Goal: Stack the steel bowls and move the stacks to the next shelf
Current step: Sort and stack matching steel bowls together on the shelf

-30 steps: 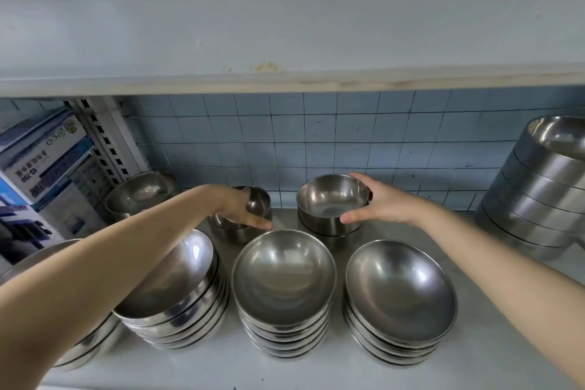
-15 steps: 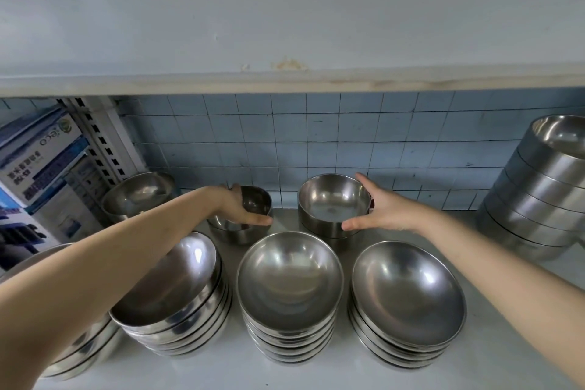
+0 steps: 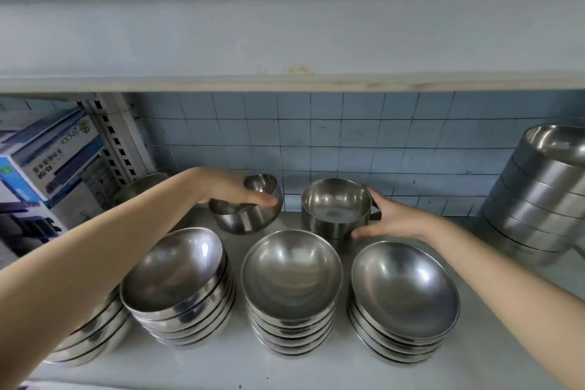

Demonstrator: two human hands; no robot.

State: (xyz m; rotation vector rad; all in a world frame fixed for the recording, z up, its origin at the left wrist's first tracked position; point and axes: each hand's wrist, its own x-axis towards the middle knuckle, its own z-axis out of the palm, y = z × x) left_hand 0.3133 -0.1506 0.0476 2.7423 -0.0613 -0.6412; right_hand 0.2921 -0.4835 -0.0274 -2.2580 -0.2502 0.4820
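Left hand is gripping small tilted round steel bowl; right hand is clasping short steel-bowl stack: bowl best levelled and centred before nesting.

One cam, head-worn, wide-angle. Faces fwd & a bit down into a white-painted shelf bay, square-on to the pale blue tiled back wall. Near: forearms enter from both bottom corners. Left hand on a small round steel bowl & right hand on a short stack of deep steel bowls land mid-frame. Front stacks of wide shallow steel bowls seen from above, insides showing. White upper shelf board spans approx eye level. Things at far sides look tilted.
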